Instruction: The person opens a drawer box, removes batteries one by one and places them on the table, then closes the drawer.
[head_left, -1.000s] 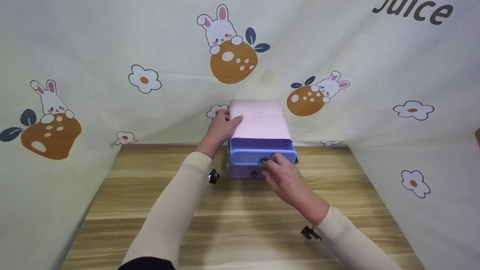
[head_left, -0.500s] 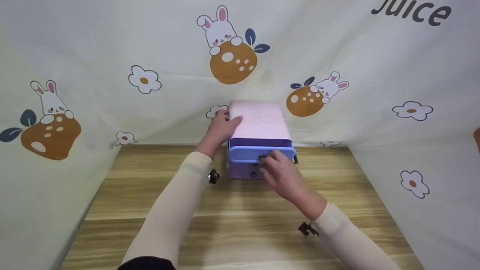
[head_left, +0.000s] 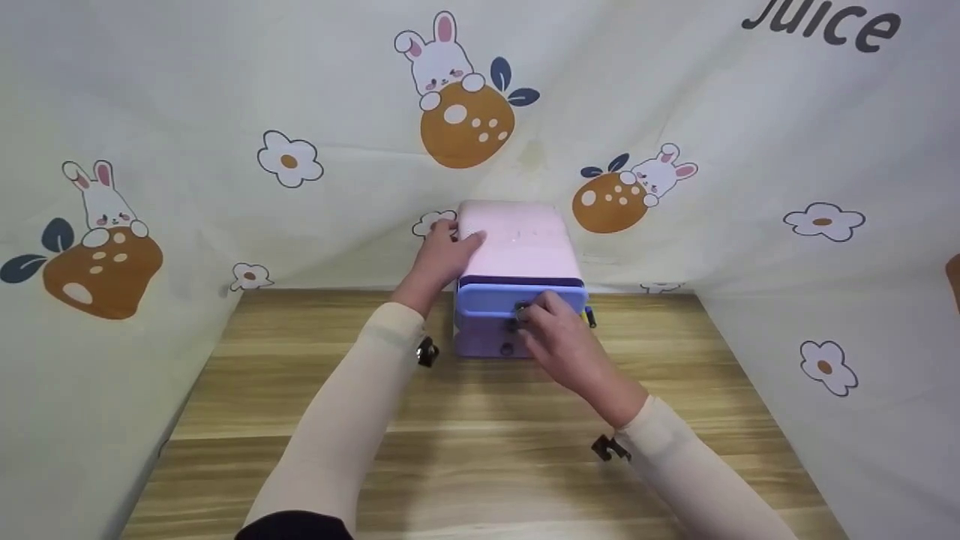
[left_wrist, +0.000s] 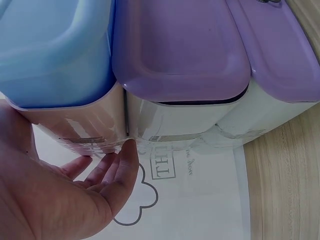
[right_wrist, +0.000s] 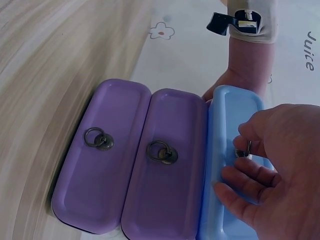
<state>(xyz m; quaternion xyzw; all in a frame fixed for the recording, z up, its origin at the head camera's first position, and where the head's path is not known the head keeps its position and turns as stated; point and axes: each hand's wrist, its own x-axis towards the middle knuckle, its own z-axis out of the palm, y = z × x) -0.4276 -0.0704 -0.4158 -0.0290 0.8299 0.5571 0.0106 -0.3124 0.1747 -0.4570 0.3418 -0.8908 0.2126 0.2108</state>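
Observation:
A small cabinet with a pink top (head_left: 517,232) stands at the back of the table, its drawers stacked in tiers. Its top blue drawer (head_left: 487,301) sticks out slightly past the pink shell. My right hand (head_left: 570,345) pinches the metal ring pull (right_wrist: 247,149) on that drawer between thumb and index finger, the other fingers close to the drawer front. Below are two purple drawers (right_wrist: 172,115), each with its own ring pull. My left hand (head_left: 442,259) rests against the cabinet's left side, thumb on the pink top and fingers extended along the wall (left_wrist: 95,122).
The wood-grain table (head_left: 322,375) extends toward me. A pale cloth (head_left: 337,97) printed with rabbits and flowers hangs behind and at both sides. A small black and yellow object (head_left: 589,316) shows at the cabinet's right side.
The blue drawer has slid back into the cabinet, with my right hand moving forward on its ring pull. The drawer's inside is now out of sight. My left hand has stayed put.

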